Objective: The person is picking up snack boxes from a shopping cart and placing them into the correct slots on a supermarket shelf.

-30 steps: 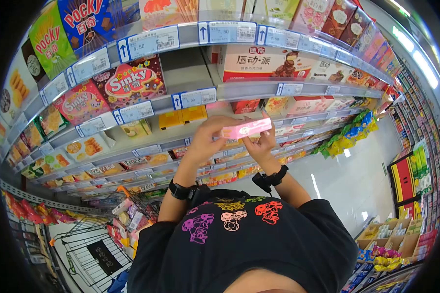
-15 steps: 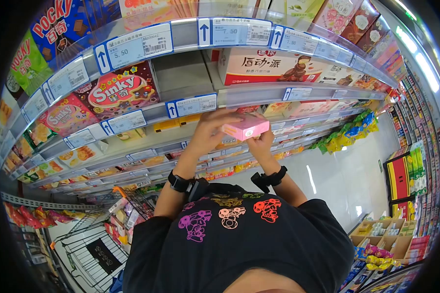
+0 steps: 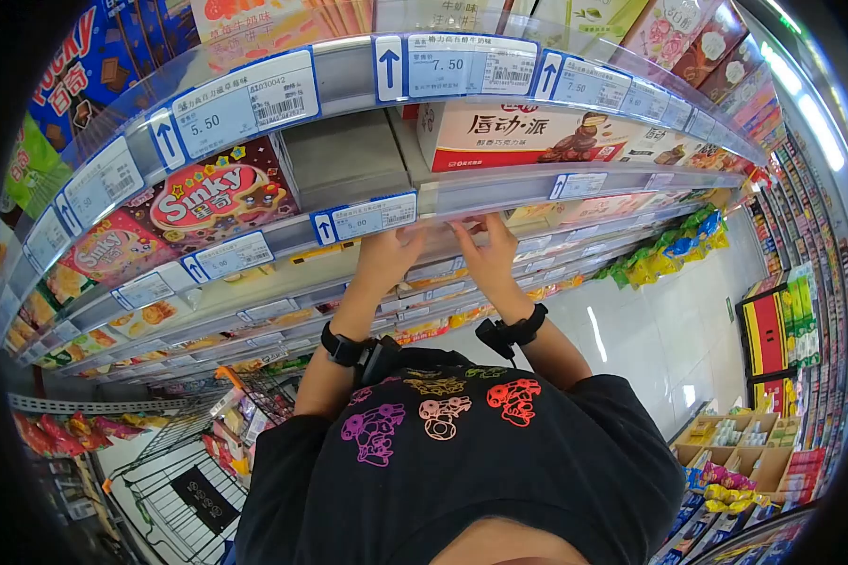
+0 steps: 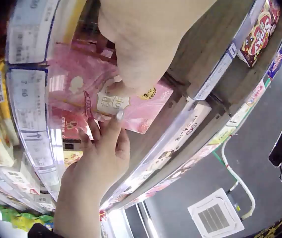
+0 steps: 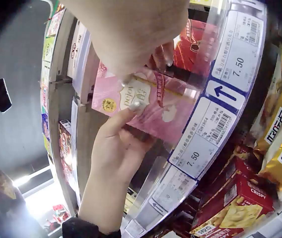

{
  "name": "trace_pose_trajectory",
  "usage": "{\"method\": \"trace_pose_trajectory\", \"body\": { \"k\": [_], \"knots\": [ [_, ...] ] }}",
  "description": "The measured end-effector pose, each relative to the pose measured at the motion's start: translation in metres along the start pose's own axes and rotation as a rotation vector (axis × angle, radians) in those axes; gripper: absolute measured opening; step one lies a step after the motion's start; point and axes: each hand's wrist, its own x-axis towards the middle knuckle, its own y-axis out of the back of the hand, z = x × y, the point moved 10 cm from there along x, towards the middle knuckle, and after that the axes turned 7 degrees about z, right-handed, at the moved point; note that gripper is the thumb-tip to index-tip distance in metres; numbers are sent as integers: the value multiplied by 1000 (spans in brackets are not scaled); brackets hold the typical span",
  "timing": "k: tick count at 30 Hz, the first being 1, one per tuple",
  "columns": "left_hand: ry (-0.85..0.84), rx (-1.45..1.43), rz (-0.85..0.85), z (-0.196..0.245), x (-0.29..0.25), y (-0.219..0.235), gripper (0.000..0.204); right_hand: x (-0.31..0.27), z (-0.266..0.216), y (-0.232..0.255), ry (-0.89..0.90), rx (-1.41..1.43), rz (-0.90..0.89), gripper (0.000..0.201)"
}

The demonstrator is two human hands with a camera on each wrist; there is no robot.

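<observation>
Both hands hold a pink flat snack box (image 4: 143,106) with a cream label at the front of a shelf, just behind its price strip (image 5: 205,134). My left hand (image 3: 386,256) pinches one end; in the right wrist view its thumb presses the printed face and its fingers go behind the box. At the other end my right hand (image 3: 490,256) grips it, thumb on the face, as the left wrist view shows. From the head view, the upper shelf edge hides most of the box. A red box (image 5: 189,47) stands beside it, near the right hand.
Above are a Sinky box (image 3: 219,198), a large white-and-red carton (image 3: 518,137) and clear shelf edges with price tags (image 3: 471,66). A shopping cart (image 3: 184,490) with packages stands at lower left. Hanging snack packs (image 3: 664,259) line the shelf end at right.
The pink box has gone from in front of the shelves, where it was being turned, forward under the shelf edge. Both hands moved with it, and the head view has come closer to the shelves.
</observation>
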Motion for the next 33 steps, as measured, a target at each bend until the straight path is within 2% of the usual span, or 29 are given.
{"method": "trace_pose_trajectory", "body": {
  "k": [2, 5, 8, 11, 14, 17, 23, 26, 33],
  "knots": [
    [0, 17, 12, -12, 2, -4, 33, 1, 0, -5, -21, -46, -10, 30],
    [84, 143, -37, -23, 4, -5, 30, -3, 3, -13, 1, -123, -20, 24],
    [-41, 193, 35, -36, 6, -9, 29, -10, 10, -19, 33, -180, -72, 20],
    [-69, 220, 62, -32, 9, -6, 29, -14, 13, -19, 18, -166, -69, 19],
    [-114, 313, 68, -22, 11, -4, 30, -14, 16, -21, -91, -99, -99, 18],
    [-191, 426, 123, -26, 13, -6, 29, -17, 25, -22, -103, -97, -89, 19],
    [-115, 316, 94, -24, 22, -4, 31, -16, 20, -25, -80, -64, -92, 12],
    [-65, 379, 40, -21, 26, -6, 25, -16, 20, -25, -85, -74, -87, 13],
    [-96, 386, 82, -25, 27, -6, 29, -23, 30, -27, -75, -108, -51, 21]
  ]
}}
